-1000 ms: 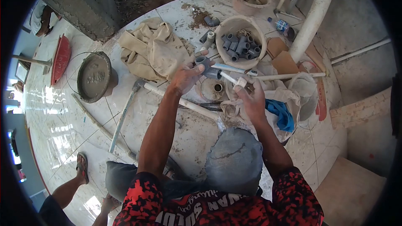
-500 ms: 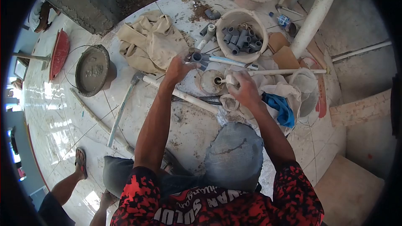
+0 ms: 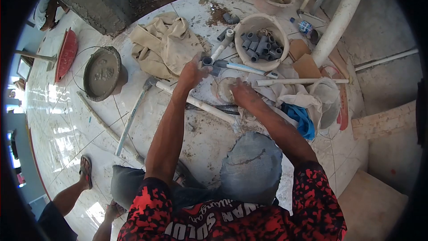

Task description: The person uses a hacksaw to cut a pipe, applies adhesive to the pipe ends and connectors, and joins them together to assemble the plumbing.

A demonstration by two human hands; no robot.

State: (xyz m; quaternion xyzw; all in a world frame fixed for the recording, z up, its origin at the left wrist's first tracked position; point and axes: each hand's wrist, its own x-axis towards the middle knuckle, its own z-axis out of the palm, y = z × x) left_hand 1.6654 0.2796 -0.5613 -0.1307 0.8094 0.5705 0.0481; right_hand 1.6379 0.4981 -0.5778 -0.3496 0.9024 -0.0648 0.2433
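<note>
My left hand (image 3: pixel 191 75) is closed around a grey PVC pipe fitting (image 3: pixel 207 61), whose round opening faces up. My right hand (image 3: pixel 241 93) is over the top of a round, pale, stained can (image 3: pixel 224 88), its fingers pinched together and hiding the can's mouth. The thin white stick that was in those fingers is now covered by the hand. Just beyond the fitting lies a hacksaw-like tool with a blue and white strip (image 3: pixel 245 67). A short white pipe (image 3: pixel 221 47) with a grey end lies past my left hand.
A tub of grey fittings (image 3: pixel 285 40) stands ahead. To the left are a beige cloth (image 3: pixel 169 47), a bucket of wet cement (image 3: pixel 102 73) and a red pan (image 3: pixel 67 56). White pipes (image 3: pixel 196 102) cross the dusty tiles. Another person's foot (image 3: pixel 85 174) is at lower left.
My right hand has moved left and down onto the can, covering its mouth and the white stick. My left hand still holds the fitting; the whole view has shifted slightly.
</note>
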